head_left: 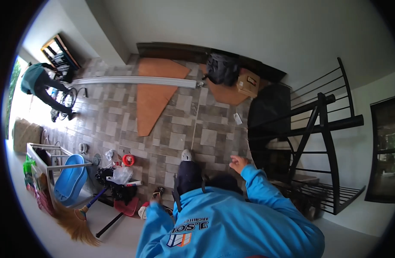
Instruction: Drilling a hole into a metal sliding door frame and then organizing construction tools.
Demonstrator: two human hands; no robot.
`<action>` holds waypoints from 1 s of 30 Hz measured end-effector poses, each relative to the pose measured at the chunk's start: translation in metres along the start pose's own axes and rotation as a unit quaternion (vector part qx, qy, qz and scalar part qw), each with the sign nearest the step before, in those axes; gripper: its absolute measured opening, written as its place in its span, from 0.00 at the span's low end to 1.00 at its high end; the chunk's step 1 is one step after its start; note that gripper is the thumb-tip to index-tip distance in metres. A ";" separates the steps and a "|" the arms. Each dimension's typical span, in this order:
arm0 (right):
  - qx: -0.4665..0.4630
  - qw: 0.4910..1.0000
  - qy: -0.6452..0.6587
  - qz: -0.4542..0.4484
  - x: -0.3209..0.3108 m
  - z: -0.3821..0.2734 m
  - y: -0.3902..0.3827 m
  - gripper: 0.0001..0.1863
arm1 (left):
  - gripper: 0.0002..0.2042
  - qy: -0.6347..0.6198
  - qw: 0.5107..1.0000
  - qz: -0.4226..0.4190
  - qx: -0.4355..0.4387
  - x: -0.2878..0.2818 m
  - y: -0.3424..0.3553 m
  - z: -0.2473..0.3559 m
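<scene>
My right hand (238, 164) hangs out over the tiled floor (184, 107), with its fingers loosely bent and apart, and I see nothing in it. Low at my left side is my left hand (156, 198), small and partly hidden by the blue sleeve (158, 219); its fingers do not show clearly. Close by it are footwear (142, 210) and a red dustpan (127, 207) with a dark handle. One light shoe (186, 155) of mine shows ahead on the floor.
Left are a broom (79, 219), a blue tub (70, 180), plastic bags (120, 175) and red tape (128, 160). Brown boards (156, 94), a long metal profile (137, 80), a backpack (222, 69) and a carton (248, 84) lie ahead. Black metal railings (324, 129) stand right. Another person (40, 84) bends far left.
</scene>
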State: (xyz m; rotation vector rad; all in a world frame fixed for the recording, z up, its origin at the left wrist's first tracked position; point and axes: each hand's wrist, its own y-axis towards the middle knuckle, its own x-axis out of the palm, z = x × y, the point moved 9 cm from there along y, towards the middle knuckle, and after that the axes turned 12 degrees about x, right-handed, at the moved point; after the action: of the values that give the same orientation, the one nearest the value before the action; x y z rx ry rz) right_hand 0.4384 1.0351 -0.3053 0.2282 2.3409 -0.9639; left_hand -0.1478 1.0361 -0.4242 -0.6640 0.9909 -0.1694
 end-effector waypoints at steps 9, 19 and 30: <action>0.090 0.996 0.028 0.003 -0.172 -0.033 0.202 0.28 | 0.17 -0.339 0.891 0.016 0.303 -0.099 0.298 0.560; -0.087 0.973 -0.145 0.157 -0.243 -0.083 0.768 0.35 | 0.17 -0.145 0.915 -0.151 0.345 0.136 0.433 0.811; -0.133 0.887 -0.160 -0.412 -0.078 -0.070 0.803 0.16 | 0.15 -0.066 0.779 -0.008 0.624 0.267 0.614 1.018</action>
State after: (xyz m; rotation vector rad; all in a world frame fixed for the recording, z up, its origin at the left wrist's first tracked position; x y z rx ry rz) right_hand 0.7621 1.6684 -0.6915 -1.0376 2.2062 -0.9184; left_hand 0.7341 1.8581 -0.6008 0.5483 0.5374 -0.7103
